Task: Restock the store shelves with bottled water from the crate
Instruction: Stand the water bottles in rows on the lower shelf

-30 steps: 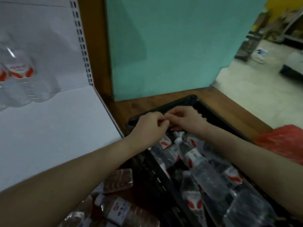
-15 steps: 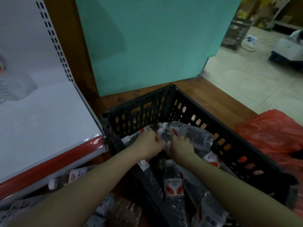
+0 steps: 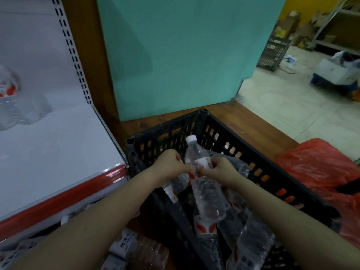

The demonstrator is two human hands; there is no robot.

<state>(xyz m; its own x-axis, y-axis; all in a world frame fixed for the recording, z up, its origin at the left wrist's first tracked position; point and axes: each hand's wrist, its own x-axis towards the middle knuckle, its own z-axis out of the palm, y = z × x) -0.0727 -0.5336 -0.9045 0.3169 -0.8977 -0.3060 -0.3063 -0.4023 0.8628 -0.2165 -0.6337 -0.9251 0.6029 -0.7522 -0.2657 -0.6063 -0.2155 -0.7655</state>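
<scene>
**Materials and shapes.** The crate [image 3: 165,128] is black moulded plastic with lattice walls. It stands on a brown wooden floor [image 3: 253,131], just beside the shelf [image 3: 48,152]. The shelf is smooth white sheet metal with a glossy red strip [image 3: 64,193] along its front edge and a slotted upright at the back. A flat teal panel [image 3: 175,55] rises behind the crate. A crinkled red plastic bag [image 3: 321,172] lies to the crate's right.

**Change.** Half a second ago both hands were low in the crate, among bottles lying on their sides. One bottle [image 3: 207,193] is now raised above the pile, its cap [image 3: 191,138] pointing up and away from the person.

**Hands.** The left hand [image 3: 171,162] has curled fingers and pinches the bottle at the label from the left. The right hand [image 3: 224,168] is curled round the same band from the right.

**Task item.** The held bottle is clear ribbed plastic with a white screw cap and a white label with red marks. It is tilted over the crate's middle, and its base is near the loose bottles [image 3: 251,240] heaped inside. Blurred shelf bottles [image 3: 11,98] stand at the far left of the shelf. More bottles [image 3: 124,248] lie below the red strip, left of the crate.
</scene>
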